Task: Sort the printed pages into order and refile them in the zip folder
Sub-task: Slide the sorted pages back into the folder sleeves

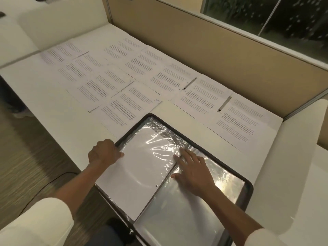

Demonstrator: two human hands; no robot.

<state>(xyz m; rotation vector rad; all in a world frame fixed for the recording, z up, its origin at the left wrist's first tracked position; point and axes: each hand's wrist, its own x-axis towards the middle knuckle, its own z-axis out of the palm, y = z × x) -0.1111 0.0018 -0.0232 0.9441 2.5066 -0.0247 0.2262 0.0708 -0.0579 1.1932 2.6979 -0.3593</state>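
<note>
Zip folder (249,190) open; we see left hand (103,153) pinching blank sheet (134,174), right hand (192,173) spread flat on plastic sleeve (177,222).

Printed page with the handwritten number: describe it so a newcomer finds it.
Find the open zip folder on the white table. A printed page lies just beyond its far left corner. Only this one plainly shows a blue handwritten number.
</note>
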